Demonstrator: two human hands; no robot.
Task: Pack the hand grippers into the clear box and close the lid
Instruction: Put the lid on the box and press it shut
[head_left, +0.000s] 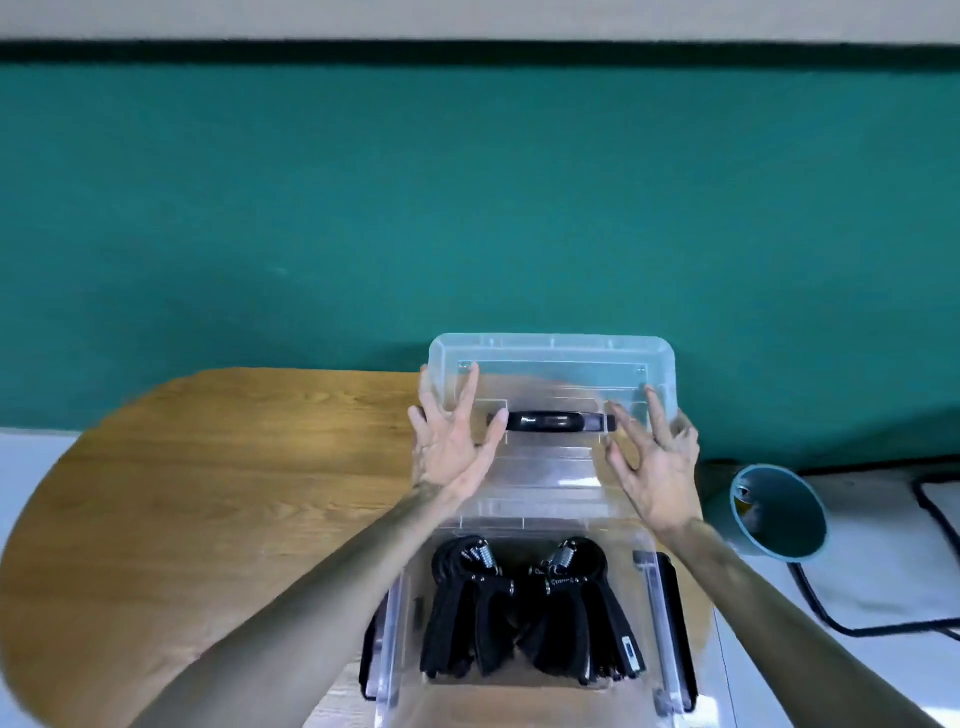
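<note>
One lid (550, 358) touched by left hand (451, 449) and right hand (658, 470); one clear box (655, 623).

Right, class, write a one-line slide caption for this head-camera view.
Left hand and right hand hold the clear lid over the clear box packed with black hand grippers.

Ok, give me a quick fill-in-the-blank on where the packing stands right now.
1. The ___ already lie inside the clear box.
2. The left hand and the right hand both touch the clear ___ at the far end of the box; it is not yet shut.
3. The handle between the two hands is ___ in colour.
4. The box stands on a ___ table.

Missing words: hand grippers; lid; black; wooden.
</note>
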